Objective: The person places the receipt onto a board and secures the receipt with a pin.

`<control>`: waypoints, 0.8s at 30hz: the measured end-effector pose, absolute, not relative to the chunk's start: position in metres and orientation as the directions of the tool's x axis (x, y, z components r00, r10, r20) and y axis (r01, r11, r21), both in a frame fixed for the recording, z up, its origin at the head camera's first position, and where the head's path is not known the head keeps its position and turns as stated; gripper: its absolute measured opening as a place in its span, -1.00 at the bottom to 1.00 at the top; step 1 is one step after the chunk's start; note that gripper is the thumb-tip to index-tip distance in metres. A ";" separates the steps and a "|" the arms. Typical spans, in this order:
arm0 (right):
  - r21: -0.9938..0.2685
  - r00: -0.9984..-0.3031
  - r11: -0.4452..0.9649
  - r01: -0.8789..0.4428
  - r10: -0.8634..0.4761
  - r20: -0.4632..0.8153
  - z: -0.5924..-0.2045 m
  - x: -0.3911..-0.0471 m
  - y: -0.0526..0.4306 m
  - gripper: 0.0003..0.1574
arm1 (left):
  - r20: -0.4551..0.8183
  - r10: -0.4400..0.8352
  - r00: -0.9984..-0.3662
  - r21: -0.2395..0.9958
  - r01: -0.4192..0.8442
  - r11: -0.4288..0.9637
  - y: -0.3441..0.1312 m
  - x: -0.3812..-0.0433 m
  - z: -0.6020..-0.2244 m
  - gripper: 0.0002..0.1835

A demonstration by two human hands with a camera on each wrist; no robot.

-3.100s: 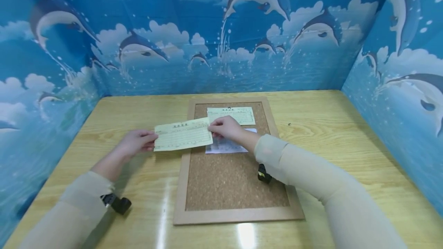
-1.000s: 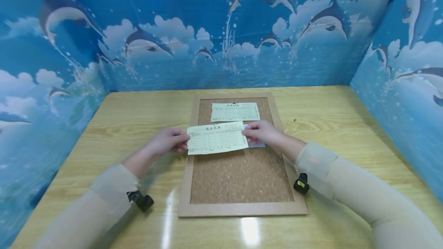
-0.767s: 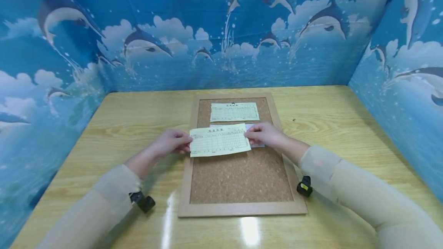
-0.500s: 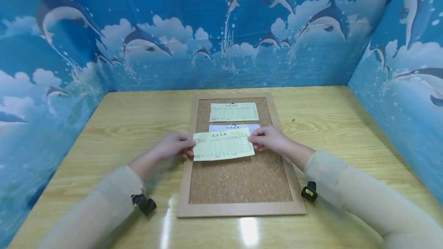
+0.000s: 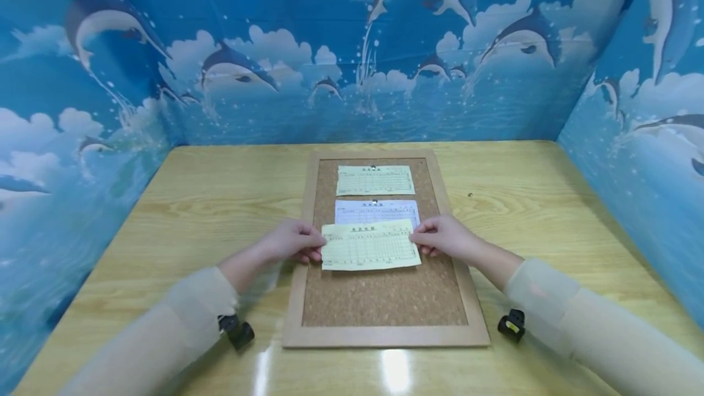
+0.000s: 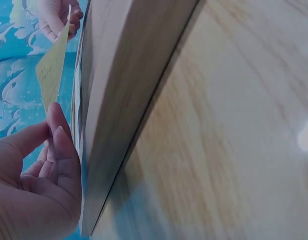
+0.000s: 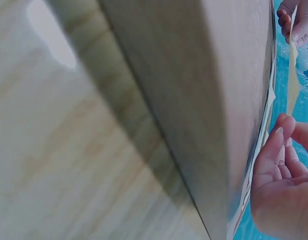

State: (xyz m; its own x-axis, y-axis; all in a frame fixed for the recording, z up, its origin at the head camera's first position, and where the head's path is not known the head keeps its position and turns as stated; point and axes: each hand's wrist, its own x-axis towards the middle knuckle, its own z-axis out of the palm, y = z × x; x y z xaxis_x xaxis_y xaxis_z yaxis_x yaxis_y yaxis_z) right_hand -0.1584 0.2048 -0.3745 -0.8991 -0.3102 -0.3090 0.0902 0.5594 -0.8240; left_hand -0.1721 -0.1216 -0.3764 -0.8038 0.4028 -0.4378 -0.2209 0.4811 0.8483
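Observation:
A yellow printed form slip is stretched between my two hands over the cork board. My left hand pinches its left edge between thumb and finger; my right hand pinches the right edge. Both wrist views show the slip held slightly off the board. Under its upper edge lies a lilac form slip, partly covered, with a pin at its top. Farther up the board is a pale green form slip, also with a pin at its top edge.
The board's wooden frame lies on a wood-grain table. A dolphin-printed blue curtain stands along the back and both sides. A small dark speck is right of the board.
Both hands have carried the yellow slip from the left over the board, then down toward its lower part. The lilac slip's top and pin have come into view.

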 end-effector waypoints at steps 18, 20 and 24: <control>-0.767 -0.886 0.642 -0.001 -0.356 -0.297 -0.371 -0.143 0.215 -0.78 | -0.465 0.458 -0.757 0.826 -0.185 0.532 -0.107 -0.163 -0.378 -0.83; -0.747 -0.884 0.664 -0.016 -0.359 -0.300 -0.369 -0.141 0.214 -0.77 | -0.459 0.461 -0.759 0.817 -0.157 0.555 -0.106 -0.162 -0.377 -0.82; -0.704 -0.879 0.708 -0.053 -0.367 -0.303 -0.367 -0.137 0.213 -0.75 | -0.468 0.460 -0.755 0.786 -0.117 0.607 -0.103 -0.160 -0.375 -0.82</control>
